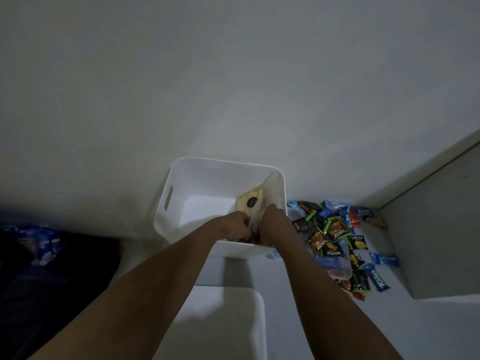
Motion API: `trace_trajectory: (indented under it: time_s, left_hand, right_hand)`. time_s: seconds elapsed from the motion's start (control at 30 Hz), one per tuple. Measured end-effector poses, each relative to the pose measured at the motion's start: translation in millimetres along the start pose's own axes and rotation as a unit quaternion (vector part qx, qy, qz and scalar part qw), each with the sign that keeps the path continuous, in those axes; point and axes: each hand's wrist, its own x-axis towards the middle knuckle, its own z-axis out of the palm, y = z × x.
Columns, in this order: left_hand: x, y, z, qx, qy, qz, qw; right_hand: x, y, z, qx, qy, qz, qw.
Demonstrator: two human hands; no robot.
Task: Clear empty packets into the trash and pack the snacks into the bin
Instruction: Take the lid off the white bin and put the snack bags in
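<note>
A white plastic bin [181, 178] with a slot handle stands on the white surface near the wall. Both my hands reach into its near right corner. My left hand [235, 226] and my right hand [271, 220] grip a clear bag [255, 201] of pale snacks with a dark round label, which stands upright against the bin's right wall. Darker items lie under my hands, hard to make out. A pile of small snack packets [337, 237], black, blue, orange and red, lies on the surface right of the bin.
A flat white lid or tray [223, 323] lies in front of the bin. A dark bag with blue wrappers [44, 242] sits at the left. A grey ledge [441, 229] rises at the right behind the packets.
</note>
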Motion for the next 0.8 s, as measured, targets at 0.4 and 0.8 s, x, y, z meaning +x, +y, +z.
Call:
trace_trajectory:
  time_s: [0.4,0.8]
  left_hand:
    - [5,1,5,-0.246,-0.115,-0.007,0.962]
    - [25,17,10,-0.189,0.066,-0.011,0.98]
  right_hand:
    - [-5,16,-24,0.032,0.039,-0.024,0.998]
    - [-15,18,-15,-0.074,0.062,-0.092,0.991]
